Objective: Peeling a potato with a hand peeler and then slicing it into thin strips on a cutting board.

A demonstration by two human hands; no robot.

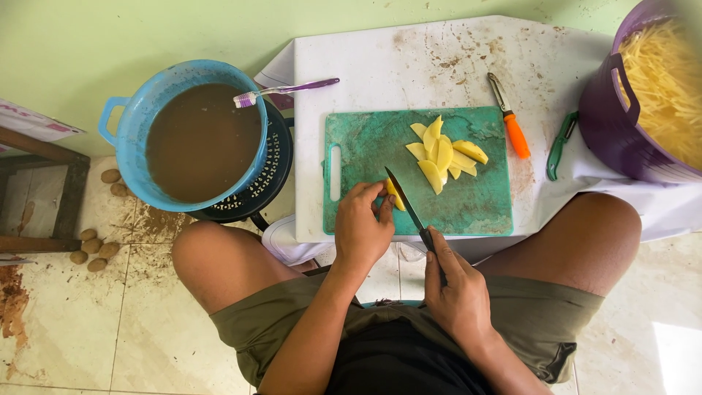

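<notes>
White board (439,66) spans the low table, green cutting board (380,146) on top of it. Purple tub (610,117) at the far right edge, full of thin yellow potato strips (662,80). Blue bucket (128,124) on the left, filled with murky brown water, sits in a black perforated basket (274,164); a purple toothbrush (285,89) lies across its rim. Left hand (362,230) curled, fingertips pinning a small potato piece (395,196) at the cutting board's near edge. Right hand (457,292) closed tight round the handle of a black knife (406,201), blade resting against that piece. Cut potato slices (442,153) piled mid-board. Orange peeler (512,121) and green peeler (559,143) lie right of the board. Small brown potatoes (93,249) on the floor, far left.
</notes>
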